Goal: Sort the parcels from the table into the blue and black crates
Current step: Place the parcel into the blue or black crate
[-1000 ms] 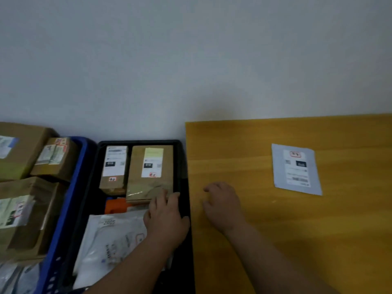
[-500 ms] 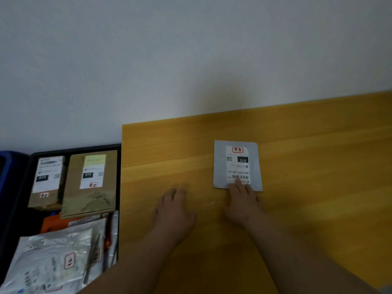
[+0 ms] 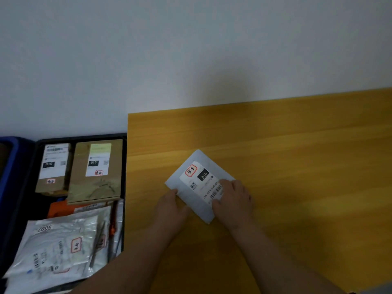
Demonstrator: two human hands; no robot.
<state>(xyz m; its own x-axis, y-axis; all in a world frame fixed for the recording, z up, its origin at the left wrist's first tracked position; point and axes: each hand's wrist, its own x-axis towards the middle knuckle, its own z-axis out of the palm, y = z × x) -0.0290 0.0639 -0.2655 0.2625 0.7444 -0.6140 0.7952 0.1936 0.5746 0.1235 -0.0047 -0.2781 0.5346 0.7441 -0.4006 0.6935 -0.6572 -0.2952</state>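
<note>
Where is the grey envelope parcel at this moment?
In the head view, the grey envelope parcel lies turned on the wooden table, right of the black crate, between the left hand and right hand.
</note>
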